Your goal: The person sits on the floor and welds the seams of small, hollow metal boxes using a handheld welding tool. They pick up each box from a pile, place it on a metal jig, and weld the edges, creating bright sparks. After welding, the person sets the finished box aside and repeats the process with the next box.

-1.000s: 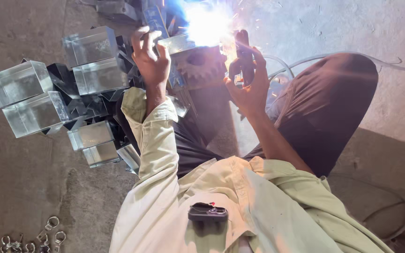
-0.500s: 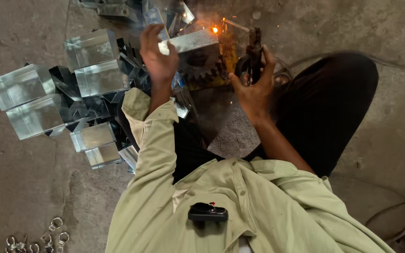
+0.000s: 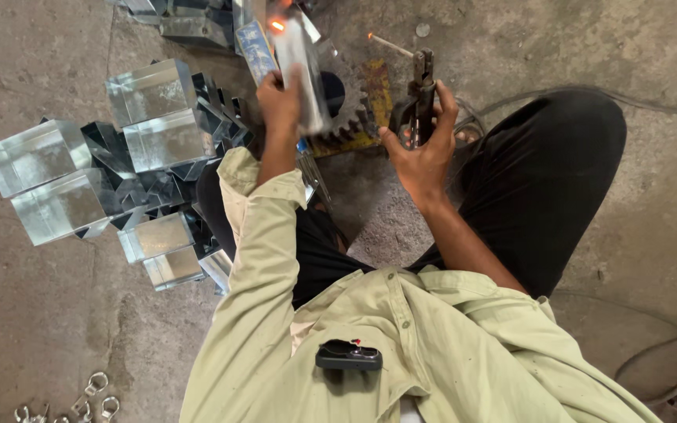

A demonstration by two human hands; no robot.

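A heap of shiny metal boxes (image 3: 150, 117) lies on the floor (image 3: 33, 313). The left hand (image 3: 280, 98) clenches a stiff, sharp-edged metal piece (image 3: 299, 66), glowing hot at top; best held low. The right hand (image 3: 425, 149) grasps a welding holder (image 3: 418, 98) beside a gear (image 3: 350, 110).

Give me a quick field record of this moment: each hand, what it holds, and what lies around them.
left hand: grips a shiny metal box, tilted, with a glowing orange spot near its top end
right hand: closed around an electrode holder, its rod tip glowing
under the hands: large toothed gear on the concrete floor
to the person's left: pile of shiny metal boxes
bottom left: small metal rings
right side: cable on the floor
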